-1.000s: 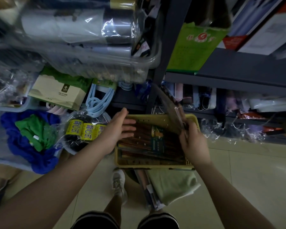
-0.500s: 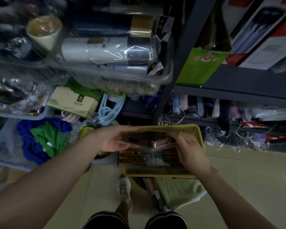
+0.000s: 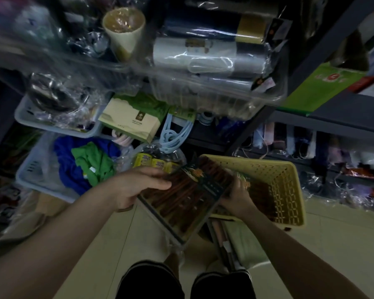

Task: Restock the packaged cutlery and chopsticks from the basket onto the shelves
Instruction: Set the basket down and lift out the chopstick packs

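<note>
A clear pack of brown chopsticks point(image 3: 188, 197) with a dark label is held flat between both hands, above the floor and left of the yellow basket point(image 3: 285, 190). My left hand point(image 3: 136, 186) grips its upper left edge with fingers over the top. Its right edge is gripped by my right hand point(image 3: 235, 197), partly hidden behind the pack. More brown chopstick packs point(image 3: 261, 195) lie inside the basket. Dark metal shelves point(image 3: 333, 117) stand beyond.
A clear bin point(image 3: 220, 98) of wrapped flasks juts out overhead. Below it sit a beige-green box point(image 3: 132, 121), light blue hangers point(image 3: 175, 134), yellow-labelled rolls point(image 3: 153, 164) and a grey crate point(image 3: 37, 169) of blue and green cloth. A green cloth point(image 3: 242, 244) lies on the floor tiles by my legs.
The chopstick pack has come out of the basket toward me and to the left, now tilted diagonally in both hands. The view has tipped upward toward the shelves.
</note>
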The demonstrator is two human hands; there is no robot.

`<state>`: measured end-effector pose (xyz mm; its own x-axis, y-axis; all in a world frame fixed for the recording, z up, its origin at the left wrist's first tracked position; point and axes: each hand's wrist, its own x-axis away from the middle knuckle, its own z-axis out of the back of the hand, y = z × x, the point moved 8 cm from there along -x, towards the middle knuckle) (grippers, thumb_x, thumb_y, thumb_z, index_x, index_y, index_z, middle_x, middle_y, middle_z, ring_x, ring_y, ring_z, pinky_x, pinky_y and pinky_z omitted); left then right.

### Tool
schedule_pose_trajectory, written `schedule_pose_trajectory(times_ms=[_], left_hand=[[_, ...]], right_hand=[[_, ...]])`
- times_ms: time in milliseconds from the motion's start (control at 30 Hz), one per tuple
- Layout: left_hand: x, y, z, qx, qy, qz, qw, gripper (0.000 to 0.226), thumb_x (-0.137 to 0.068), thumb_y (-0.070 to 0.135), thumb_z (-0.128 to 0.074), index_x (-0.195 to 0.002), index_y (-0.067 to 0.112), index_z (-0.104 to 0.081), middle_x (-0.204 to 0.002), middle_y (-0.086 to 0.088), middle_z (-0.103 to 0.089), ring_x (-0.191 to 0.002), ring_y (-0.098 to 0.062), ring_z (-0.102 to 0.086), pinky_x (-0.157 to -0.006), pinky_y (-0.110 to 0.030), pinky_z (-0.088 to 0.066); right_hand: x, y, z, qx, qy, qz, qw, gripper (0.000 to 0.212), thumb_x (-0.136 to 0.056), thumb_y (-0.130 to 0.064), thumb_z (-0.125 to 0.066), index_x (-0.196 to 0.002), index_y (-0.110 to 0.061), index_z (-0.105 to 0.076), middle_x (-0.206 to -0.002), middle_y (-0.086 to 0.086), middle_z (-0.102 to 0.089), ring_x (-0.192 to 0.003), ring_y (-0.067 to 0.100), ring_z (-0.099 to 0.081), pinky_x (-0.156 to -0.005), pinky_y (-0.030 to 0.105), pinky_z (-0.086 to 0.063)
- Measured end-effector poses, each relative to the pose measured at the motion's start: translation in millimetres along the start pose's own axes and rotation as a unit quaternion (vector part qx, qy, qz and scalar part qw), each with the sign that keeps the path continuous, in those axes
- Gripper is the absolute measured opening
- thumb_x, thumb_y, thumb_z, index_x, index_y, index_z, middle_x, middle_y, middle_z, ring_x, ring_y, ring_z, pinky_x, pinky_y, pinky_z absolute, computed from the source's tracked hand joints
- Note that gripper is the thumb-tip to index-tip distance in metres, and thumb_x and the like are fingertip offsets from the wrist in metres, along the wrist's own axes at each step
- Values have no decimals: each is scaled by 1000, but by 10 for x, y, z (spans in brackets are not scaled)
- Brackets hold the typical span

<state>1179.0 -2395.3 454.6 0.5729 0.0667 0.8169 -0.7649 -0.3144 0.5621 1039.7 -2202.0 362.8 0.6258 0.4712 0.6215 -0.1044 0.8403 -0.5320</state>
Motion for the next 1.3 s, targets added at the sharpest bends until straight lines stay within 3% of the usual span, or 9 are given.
schedule_pose_trajectory(times_ms=[100, 267, 567, 667, 800, 900, 1067, 1167, 1300], left_hand=[[71, 66, 90, -35, 19, -44, 998, 36, -75, 5, -68, -110, 13, -64, -110, -16, -67, -95, -28, -65, -83, -36, -54], [195, 243, 348, -151, 155, -159, 963, 42, -85, 10, -60, -115, 38, -48, -100, 14, -59, -94, -5, -57, -84, -29, -48], [135, -52, 374, -223, 239, -206, 922, 46, -87, 9, -56, -131, 17, -47, -114, 4, -62, -104, -12, -58, -89, -26, -46], [153, -45, 375, -187, 265, -209, 923, 36, -87, 4, -54, -122, 13, -52, -89, 21, -55, -80, 12, -49, -66, -2, -37], [152, -3, 340, -150, 268, -222, 925, 36, -87, -1, -53, -121, 10, -51, -82, 18, -51, -65, 25, -48, -58, 8, -32], [98, -36, 299, -108, 253, -212, 938, 36, -86, 2, -55, -118, 18, -52, -86, 22, -53, -76, 22, -54, -63, 3, -38], [29, -124, 114, -41, 208, -190, 959, 34, -87, 0, -53, -111, 23, -48, -88, 26, -48, -63, 32, -47, -59, 6, -37], [26, -125, 47, -31, 195, -201, 959, 38, -87, -2, -52, -116, 22, -47, -92, 26, -49, -69, 27, -50, -66, 3, -40], [11, -160, 34, -30, 190, -201, 960, 43, -86, 1, -54, -127, 14, -49, -98, 23, -54, -90, 10, -52, -83, -14, -42]], right_hand=[[-130, 16, -198, 73, 5, -15, 997, 140, -40, -79, -68, -148, -20, -2, -155, 7, -15, -143, 31, -17, -111, 54, -29], [-178, -91, -278, 277, 25, 41, 960, 114, -69, -72, -57, -149, -21, 6, -160, 3, 0, -147, 25, -6, -115, 45, -20], [-155, -204, -463, 416, -39, 123, 900, 75, -88, -65, -32, -143, -45, 14, -158, 9, 11, -144, 37, -9, -104, 54, -34], [-117, -378, -491, 456, -46, 184, 869, 68, -90, -56, -38, -146, -38, -3, -158, 7, 19, -146, 33, 2, -109, 55, -28], [-96, -486, -380, 496, -44, 218, 839, 65, -87, -51, -45, -143, -28, -21, -159, 11, 6, -147, 31, -2, -111, 55, -24], [-52, -486, -198, 503, -31, 212, 837, 56, -89, -45, -44, -139, -24, -31, -159, 9, -6, -145, 31, -10, -110, 54, -26], [-4, -343, 110, 518, -24, 174, 837, 57, -95, -25, -40, -145, -33, -12, -157, 5, -11, -127, 35, -42, -93, 44, -45], [1, -355, 166, 558, -45, 188, 807, 62, -97, -31, -35, -147, -36, 1, -156, 10, -13, -138, 34, -27, -101, 47, -38], [102, -347, 202, 608, -62, 221, 760, 64, -89, -38, -48, -147, -28, -21, -151, 13, -27, -133, 33, -35, -102, 46, -37]])
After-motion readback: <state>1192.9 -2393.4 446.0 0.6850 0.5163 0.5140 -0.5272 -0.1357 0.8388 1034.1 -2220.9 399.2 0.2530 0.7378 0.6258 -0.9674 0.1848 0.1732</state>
